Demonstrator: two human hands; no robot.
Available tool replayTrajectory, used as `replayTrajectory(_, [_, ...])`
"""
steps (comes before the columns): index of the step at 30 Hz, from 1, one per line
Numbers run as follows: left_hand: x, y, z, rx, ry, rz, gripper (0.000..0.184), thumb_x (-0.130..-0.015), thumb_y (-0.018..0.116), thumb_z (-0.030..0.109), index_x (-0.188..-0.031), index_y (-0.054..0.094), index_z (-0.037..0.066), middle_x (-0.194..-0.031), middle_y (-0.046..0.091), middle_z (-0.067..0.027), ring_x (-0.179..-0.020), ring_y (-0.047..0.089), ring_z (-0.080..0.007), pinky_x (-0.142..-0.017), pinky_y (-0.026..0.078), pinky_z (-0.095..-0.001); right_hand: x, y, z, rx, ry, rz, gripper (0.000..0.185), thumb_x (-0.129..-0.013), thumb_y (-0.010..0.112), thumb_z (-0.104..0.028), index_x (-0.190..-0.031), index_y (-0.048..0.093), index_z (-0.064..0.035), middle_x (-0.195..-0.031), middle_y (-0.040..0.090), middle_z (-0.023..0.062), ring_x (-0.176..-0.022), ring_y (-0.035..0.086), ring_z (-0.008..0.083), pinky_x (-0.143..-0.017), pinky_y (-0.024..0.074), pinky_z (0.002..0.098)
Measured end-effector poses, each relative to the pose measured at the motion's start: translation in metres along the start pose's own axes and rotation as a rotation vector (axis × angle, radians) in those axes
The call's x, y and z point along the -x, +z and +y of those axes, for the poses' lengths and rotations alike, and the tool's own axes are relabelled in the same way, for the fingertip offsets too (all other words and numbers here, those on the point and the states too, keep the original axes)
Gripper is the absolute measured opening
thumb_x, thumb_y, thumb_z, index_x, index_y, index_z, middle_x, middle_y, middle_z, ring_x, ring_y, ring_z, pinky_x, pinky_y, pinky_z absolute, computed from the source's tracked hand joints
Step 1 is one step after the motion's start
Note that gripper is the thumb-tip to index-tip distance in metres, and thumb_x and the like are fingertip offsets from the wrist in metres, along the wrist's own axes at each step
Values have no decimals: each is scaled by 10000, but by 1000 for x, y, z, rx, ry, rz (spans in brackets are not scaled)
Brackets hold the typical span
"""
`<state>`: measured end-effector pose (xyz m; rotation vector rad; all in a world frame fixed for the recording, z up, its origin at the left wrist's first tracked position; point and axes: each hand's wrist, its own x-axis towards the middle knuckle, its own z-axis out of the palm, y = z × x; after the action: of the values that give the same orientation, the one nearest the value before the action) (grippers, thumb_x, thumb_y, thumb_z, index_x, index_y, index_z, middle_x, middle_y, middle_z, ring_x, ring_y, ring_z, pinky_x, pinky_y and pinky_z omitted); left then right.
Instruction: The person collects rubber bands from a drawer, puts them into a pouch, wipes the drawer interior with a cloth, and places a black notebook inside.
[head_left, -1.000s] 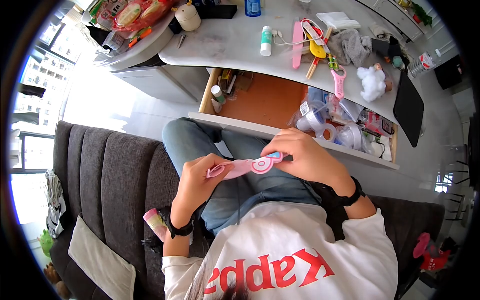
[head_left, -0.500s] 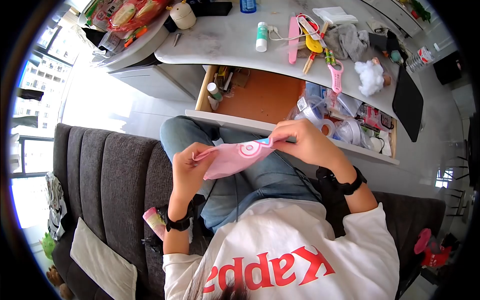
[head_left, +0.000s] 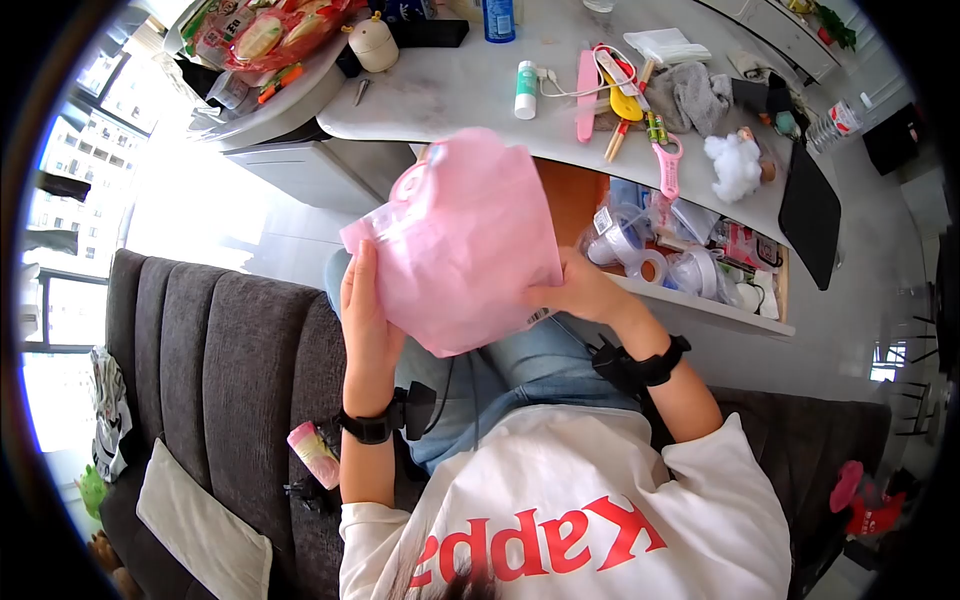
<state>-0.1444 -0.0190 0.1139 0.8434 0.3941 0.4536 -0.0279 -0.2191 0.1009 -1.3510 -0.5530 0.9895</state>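
A pink plastic packaging bag (head_left: 465, 245) is held up over my lap, its broad plain side facing me and a barcode near its lower right corner. My left hand (head_left: 370, 308) grips the bag's left edge, with fingers upright along it. At the lower right edge my right hand (head_left: 585, 290) pinches the bag between thumb and fingers. Part of the right hand's grip is hidden by the bag. The bag covers the left part of the open drawer (head_left: 700, 303).
Rolls of tape (head_left: 650, 268) and packets fill the drawer's right side. On the desk (head_left: 430, 105) lie a glue stick (head_left: 525, 90), pink scissors (head_left: 668, 165), a grey cloth (head_left: 703, 95) and white stuffing (head_left: 735, 168). A pink-and-yellow tube (head_left: 314, 455) rests on the sofa (head_left: 255, 360).
The pink bag has been turned and spread from a narrow, tilted view to its full face. Both hands have shifted their grip, the right moving lower.
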Motion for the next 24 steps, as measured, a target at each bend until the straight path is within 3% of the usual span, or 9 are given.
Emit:
replayTrajectory(1, [0,-3,-3,-23,-24,-4,321,-922,514,249,-1103,538,-15,-1010,606,-70,-905,589,-124,-785,473,-254,0,2,4,182,136,-8,406,-813,659,-175,-1162,525,-19,-1005,610,14,-897,562,92,-807,469,259])
replayTrajectory(2, [1,-4,-7,-47,-50,-8,339,-912,529,256,-1111,535,-18,-1014,606,-70,-908,591,-132,-788,473,-257,-3,6,17,29,-31,-35,383,-823,653,-179,-1146,535,-9,-1005,609,20,-883,566,93,-794,471,259])
replayTrajectory(5, [7,-13,-14,-369,-104,-123,355,-837,640,202,-1094,555,-29,-997,621,-68,-888,595,-133,-769,483,-264,-10,7,32,-50,-134,56,357,-825,652,-181,-1111,549,7,-991,611,35,-886,575,108,-757,477,266])
replayTrajectory(7, [11,-18,-23,-580,-117,-164,326,-812,670,149,-1066,573,-30,-976,631,-65,-866,595,-118,-748,490,-263,-11,7,32,-22,-103,51,359,-826,650,-177,-1112,545,12,-995,610,41,-888,574,107,-763,477,269])
replayTrajectory(8, [11,-17,-25,-506,-118,-144,300,-786,693,102,-1030,591,-39,-934,642,-57,-838,593,-102,-727,493,-254,-10,7,33,-10,-83,50,359,-827,649,-175,-1113,543,14,-996,609,44,-890,573,107,-766,476,270])
replayTrajectory(14, [15,-10,-31,-533,36,-115,206,-808,657,68,-965,615,-58,-891,648,-63,-783,597,-91,-691,500,-245,-12,7,38,-30,-139,78,309,-849,621,-182,-1076,558,18,-983,606,29,-868,570,98,-753,475,259])
replayTrajectory(20, [13,-13,-23,-669,67,-114,197,-819,636,53,-978,613,-61,-869,645,-45,-774,585,-78,-674,481,-224,-15,-12,41,108,-55,73,220,-903,534,-162,-1016,585,21,-922,618,28,-847,572,84,-754,469,238])
replayTrajectory(23, [3,-23,-11,-771,265,-46,190,-850,600,70,-992,612,-57,-866,629,-10,-761,558,-63,-657,453,-198,-15,-19,15,217,-220,78,212,-916,505,-137,-1037,571,24,-913,633,59,-842,587,98,-755,472,235])
replayTrajectory(24, [-4,-28,-1,-744,244,20,191,-868,577,82,-1000,612,-53,-862,620,3,-755,547,-63,-654,441,-192,-15,-33,10,193,-168,104,251,-924,493,-144,-1114,552,9,-978,627,64,-881,590,116,-767,471,247])
